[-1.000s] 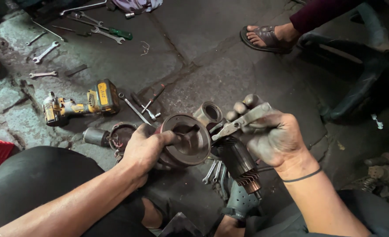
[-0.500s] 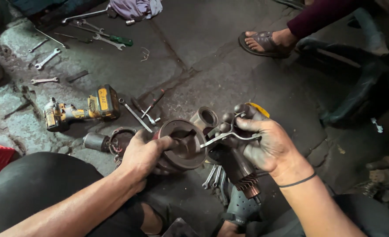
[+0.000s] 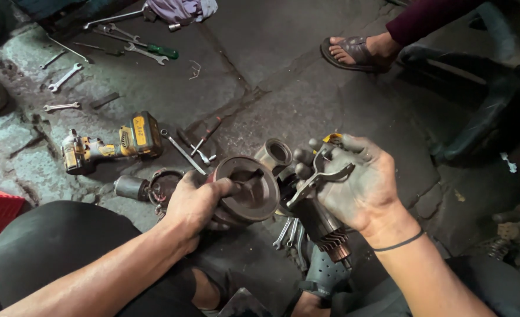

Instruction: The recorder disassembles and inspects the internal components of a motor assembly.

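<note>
My left hand (image 3: 195,202) grips a round, greasy metal housing (image 3: 249,189) by its rim, low in the middle of the view. My right hand (image 3: 362,185), black with grease, holds metal pliers (image 3: 319,176) whose tips touch the housing's right side. Below that hand a motor armature (image 3: 329,232) with copper windings and a toothed end points downward. A grey metal sleeve (image 3: 274,154) lies just behind the housing.
A yellow and black cordless impact wrench (image 3: 110,145) lies on the stone floor at left, beside a small cylindrical motor part (image 3: 145,188). Wrenches (image 3: 63,77) and a green-handled screwdriver (image 3: 154,50) are scattered at the upper left. Another person's sandalled foot (image 3: 356,51) stands at the top right.
My right hand has turned palm-up and shifted slightly lower with the pliers against the housing. My left hand keeps its grip on the housing.
</note>
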